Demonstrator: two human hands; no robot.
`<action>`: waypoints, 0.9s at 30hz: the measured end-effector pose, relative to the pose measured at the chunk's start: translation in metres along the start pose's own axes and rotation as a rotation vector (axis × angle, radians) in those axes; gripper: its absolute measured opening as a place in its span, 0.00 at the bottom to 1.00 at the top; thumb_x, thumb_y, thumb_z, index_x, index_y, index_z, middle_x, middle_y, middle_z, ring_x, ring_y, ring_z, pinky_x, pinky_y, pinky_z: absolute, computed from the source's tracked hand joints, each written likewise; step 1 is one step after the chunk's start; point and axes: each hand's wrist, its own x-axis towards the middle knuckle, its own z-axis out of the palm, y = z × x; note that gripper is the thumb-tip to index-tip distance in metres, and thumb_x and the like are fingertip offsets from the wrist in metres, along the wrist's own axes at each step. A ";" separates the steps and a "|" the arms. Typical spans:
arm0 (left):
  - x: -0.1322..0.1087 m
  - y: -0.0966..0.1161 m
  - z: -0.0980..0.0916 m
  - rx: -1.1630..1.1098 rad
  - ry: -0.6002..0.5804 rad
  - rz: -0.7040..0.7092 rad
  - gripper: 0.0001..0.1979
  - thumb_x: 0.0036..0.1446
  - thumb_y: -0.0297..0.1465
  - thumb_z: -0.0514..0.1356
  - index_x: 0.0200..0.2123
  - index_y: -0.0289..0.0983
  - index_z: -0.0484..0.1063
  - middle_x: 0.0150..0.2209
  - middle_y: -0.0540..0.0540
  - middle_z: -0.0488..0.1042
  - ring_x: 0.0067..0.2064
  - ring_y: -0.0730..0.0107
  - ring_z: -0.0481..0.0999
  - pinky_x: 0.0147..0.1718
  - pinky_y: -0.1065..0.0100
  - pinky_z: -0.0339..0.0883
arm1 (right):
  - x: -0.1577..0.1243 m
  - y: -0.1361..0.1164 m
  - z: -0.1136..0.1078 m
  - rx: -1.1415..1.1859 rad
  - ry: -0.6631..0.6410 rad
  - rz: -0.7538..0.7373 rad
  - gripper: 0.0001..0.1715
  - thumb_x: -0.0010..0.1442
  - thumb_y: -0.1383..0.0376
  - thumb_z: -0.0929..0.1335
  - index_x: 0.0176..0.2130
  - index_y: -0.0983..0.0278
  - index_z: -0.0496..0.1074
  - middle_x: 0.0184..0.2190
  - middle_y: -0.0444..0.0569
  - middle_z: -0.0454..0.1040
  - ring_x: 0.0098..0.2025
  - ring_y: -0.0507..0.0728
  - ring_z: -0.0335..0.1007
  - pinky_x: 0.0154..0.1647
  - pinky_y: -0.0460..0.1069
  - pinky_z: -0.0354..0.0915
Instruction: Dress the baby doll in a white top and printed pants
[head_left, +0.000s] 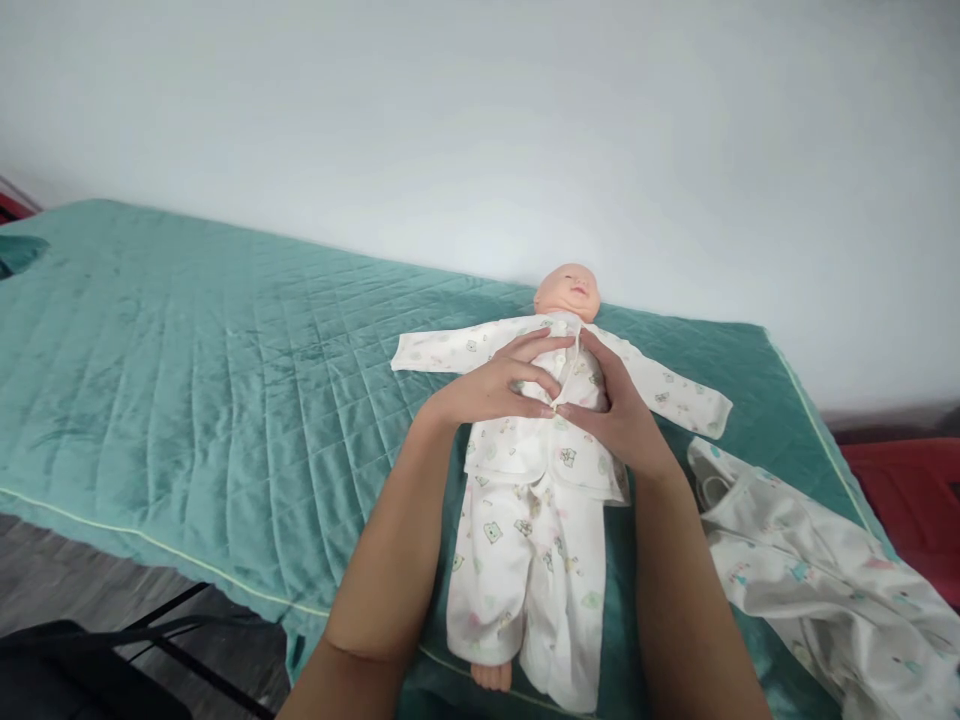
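Note:
A baby doll (568, 292) lies on its back, its head toward the wall, dressed in a white printed jacket (510, 447) and matching trousers (491, 560). Both sleeves stretch out to the sides. Over the chest, my left hand (517, 372) grips the jacket's front edge from the left, thumb low near a button, fingers spread higher up. From the right, my right hand (611, 400) pinches the other front edge, its thumb meeting the left thumb at the middle. One bare foot (491, 676) shows below a trouser leg; the other is covered.
A green quilted cover (225, 400) spreads over the table or bed. Another white printed garment (810, 560) lies crumpled at the right edge. A red object (911, 500) stands beyond it. Black metal legs (202, 655) show at lower left, and a pale wall (450, 120) rises behind.

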 end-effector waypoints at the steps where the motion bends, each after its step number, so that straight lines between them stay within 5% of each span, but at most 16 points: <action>1: 0.000 0.000 0.001 0.008 0.009 -0.001 0.06 0.57 0.38 0.68 0.38 0.47 0.81 0.71 0.53 0.58 0.76 0.51 0.45 0.71 0.45 0.51 | 0.000 -0.001 0.001 -0.016 0.008 -0.007 0.48 0.57 0.57 0.76 0.69 0.45 0.55 0.73 0.41 0.50 0.75 0.61 0.43 0.75 0.63 0.48; 8: 0.005 0.005 0.008 0.058 0.085 -0.014 0.02 0.56 0.31 0.67 0.34 0.45 0.80 0.70 0.54 0.61 0.75 0.51 0.49 0.73 0.46 0.46 | 0.004 -0.002 0.003 0.000 0.052 -0.092 0.38 0.62 0.55 0.72 0.67 0.47 0.60 0.71 0.42 0.57 0.73 0.60 0.49 0.75 0.63 0.48; 14: 0.002 0.002 0.004 0.012 0.005 0.022 0.12 0.60 0.31 0.64 0.46 0.49 0.80 0.71 0.57 0.58 0.76 0.56 0.43 0.73 0.47 0.45 | 0.007 0.001 0.012 -0.011 0.210 -0.116 0.11 0.67 0.53 0.68 0.44 0.54 0.76 0.65 0.46 0.67 0.68 0.63 0.61 0.70 0.64 0.56; 18: 0.003 0.001 0.004 0.009 0.016 0.002 0.06 0.60 0.33 0.65 0.41 0.47 0.81 0.71 0.56 0.59 0.76 0.54 0.44 0.73 0.46 0.45 | 0.007 -0.001 0.013 0.000 0.279 -0.123 0.14 0.67 0.52 0.67 0.36 0.57 0.73 0.61 0.47 0.71 0.64 0.63 0.66 0.70 0.65 0.56; 23: 0.005 0.002 0.004 -0.031 0.047 0.004 0.04 0.61 0.36 0.64 0.36 0.44 0.80 0.69 0.52 0.63 0.74 0.55 0.51 0.72 0.48 0.47 | 0.007 -0.001 0.009 -0.061 0.176 -0.174 0.13 0.66 0.53 0.68 0.35 0.57 0.75 0.64 0.47 0.67 0.67 0.63 0.61 0.70 0.64 0.55; 27: 0.001 0.000 0.004 -0.163 0.113 -0.008 0.07 0.62 0.37 0.62 0.34 0.42 0.77 0.67 0.48 0.67 0.73 0.56 0.53 0.70 0.50 0.49 | 0.007 -0.003 0.011 0.023 0.267 -0.158 0.18 0.66 0.56 0.68 0.27 0.60 0.68 0.60 0.48 0.72 0.63 0.63 0.67 0.67 0.62 0.58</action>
